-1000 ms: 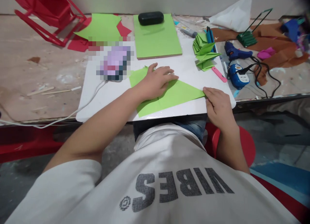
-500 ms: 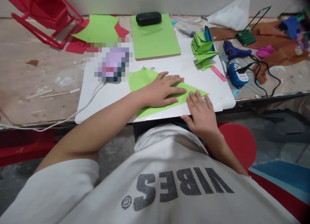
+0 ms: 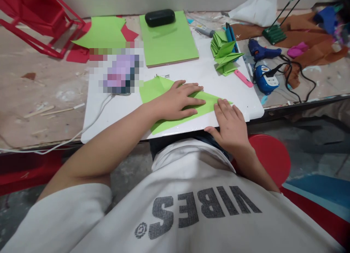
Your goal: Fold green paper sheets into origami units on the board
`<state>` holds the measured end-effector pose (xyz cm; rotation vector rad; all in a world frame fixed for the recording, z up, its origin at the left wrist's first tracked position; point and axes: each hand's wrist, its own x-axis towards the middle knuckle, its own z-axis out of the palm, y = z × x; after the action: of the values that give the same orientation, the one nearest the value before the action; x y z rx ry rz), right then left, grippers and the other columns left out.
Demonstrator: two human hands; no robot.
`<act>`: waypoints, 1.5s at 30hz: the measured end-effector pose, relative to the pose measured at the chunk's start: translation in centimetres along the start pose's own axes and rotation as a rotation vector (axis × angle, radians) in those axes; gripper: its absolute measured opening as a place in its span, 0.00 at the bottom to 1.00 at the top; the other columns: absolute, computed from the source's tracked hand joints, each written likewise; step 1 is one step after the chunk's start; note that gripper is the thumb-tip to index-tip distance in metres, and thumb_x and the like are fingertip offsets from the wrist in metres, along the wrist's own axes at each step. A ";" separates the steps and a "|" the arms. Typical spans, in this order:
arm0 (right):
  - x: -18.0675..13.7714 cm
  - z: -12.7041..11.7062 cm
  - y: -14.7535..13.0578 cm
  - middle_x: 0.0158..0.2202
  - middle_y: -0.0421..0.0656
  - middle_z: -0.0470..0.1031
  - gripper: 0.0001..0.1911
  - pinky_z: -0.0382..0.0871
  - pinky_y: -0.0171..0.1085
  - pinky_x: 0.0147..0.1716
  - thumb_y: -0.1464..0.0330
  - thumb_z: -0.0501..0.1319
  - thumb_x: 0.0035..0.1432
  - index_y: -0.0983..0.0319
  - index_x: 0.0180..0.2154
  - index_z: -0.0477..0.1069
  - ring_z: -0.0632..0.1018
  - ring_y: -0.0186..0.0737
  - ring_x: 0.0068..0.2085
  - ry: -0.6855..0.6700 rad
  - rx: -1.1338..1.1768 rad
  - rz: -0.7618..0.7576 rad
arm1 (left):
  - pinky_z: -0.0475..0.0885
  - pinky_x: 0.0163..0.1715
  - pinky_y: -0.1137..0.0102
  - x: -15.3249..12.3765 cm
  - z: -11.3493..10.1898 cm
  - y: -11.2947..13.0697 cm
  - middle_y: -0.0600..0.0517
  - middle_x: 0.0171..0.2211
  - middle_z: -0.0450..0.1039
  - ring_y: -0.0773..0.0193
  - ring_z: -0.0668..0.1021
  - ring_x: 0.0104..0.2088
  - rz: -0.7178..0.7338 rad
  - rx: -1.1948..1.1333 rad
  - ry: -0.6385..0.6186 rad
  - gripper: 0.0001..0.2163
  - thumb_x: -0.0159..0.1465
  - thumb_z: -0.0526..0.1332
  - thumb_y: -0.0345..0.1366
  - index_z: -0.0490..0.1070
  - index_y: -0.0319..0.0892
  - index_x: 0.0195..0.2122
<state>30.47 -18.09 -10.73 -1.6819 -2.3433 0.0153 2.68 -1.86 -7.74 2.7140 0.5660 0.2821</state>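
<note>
A folded green paper sheet (image 3: pixel 157 90) lies on the white board (image 3: pixel 115 111) in front of me. My left hand (image 3: pixel 179 100) lies flat on the middle of the paper, fingers stretched out and pointing right. My right hand (image 3: pixel 231 123) rests flat on the paper's right tip at the board's near edge, fingers spread. Neither hand grips anything.
A stack of green sheets (image 3: pixel 168 41) with a black case (image 3: pixel 160 18) on it lies behind. Folded green paper pieces (image 3: pixel 225 56), a pink cutter (image 3: pixel 243 78), a blue glue gun (image 3: pixel 262 53) with cords sit right. A red frame (image 3: pixel 41 23) stands far left.
My right hand slid left from the paper's right corner onto its tip and flattened there. My left hand shifted slightly right along the paper, which now looks narrower.
</note>
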 end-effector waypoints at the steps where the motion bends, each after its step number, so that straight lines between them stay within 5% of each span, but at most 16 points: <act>1: -0.1 -0.2 0.5 0.87 0.68 0.62 0.53 0.58 0.69 0.83 0.36 0.46 0.84 0.70 0.85 0.60 0.64 0.73 0.87 -0.001 0.002 0.006 | 0.53 0.84 0.29 0.0 0.1 0.0 0.39 0.86 0.66 0.32 0.67 0.85 -0.002 0.001 0.002 0.26 0.83 0.60 0.55 0.81 0.56 0.76; 7: -0.7 -1.3 3.8 0.87 0.65 0.63 0.50 0.61 0.73 0.81 0.36 0.50 0.83 0.62 0.88 0.56 0.67 0.76 0.85 0.006 0.009 0.052 | 0.52 0.84 0.29 0.0 0.2 0.1 0.41 0.85 0.67 0.31 0.67 0.85 -0.018 -0.011 0.020 0.25 0.82 0.61 0.54 0.82 0.57 0.74; 21: -0.5 -2.2 6.6 0.85 0.64 0.68 0.50 0.63 0.69 0.78 0.35 0.45 0.83 0.62 0.86 0.60 0.70 0.74 0.82 -0.022 0.047 0.016 | 0.49 0.85 0.29 0.2 0.1 -0.2 0.39 0.85 0.67 0.30 0.65 0.86 -0.036 -0.030 0.020 0.29 0.83 0.58 0.62 0.80 0.55 0.76; 45: -0.6 -1.5 5.9 0.86 0.60 0.66 0.48 0.63 0.69 0.77 0.35 0.43 0.84 0.56 0.86 0.62 0.68 0.73 0.83 0.011 -0.013 0.021 | 0.51 0.82 0.32 0.3 0.2 -0.4 0.38 0.85 0.68 0.31 0.69 0.83 -0.017 -0.041 0.023 0.28 0.82 0.59 0.60 0.83 0.55 0.74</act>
<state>36.48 -16.93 -10.35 -1.7082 -2.3230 -0.0045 2.82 -1.44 -8.09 2.6689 0.5829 0.3177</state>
